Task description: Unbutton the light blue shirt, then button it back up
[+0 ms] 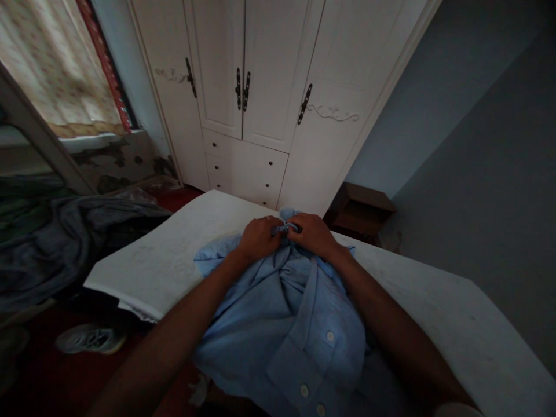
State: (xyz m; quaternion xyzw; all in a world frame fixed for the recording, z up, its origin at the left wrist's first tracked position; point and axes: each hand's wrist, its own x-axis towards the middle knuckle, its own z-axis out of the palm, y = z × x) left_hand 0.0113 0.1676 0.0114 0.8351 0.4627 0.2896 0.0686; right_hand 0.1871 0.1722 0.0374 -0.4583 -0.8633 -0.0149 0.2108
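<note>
A light blue button-up shirt [286, 324] lies crumpled on a white table [174, 255], its button placket running toward me. My left hand [259, 236] and my right hand [313, 233] meet at the shirt's far end, near the collar. Both hands have their fingers curled and pinch the blue cloth between them. The fingertips are partly hidden in the fabric.
A white wardrobe [269, 87] with dark handles and small drawers stands straight ahead. A brown wooden stand [360, 211] sits by the grey wall at the right. Dark clothes [65, 237] are heaped at the left, and a shoe [89, 339] lies on the red floor.
</note>
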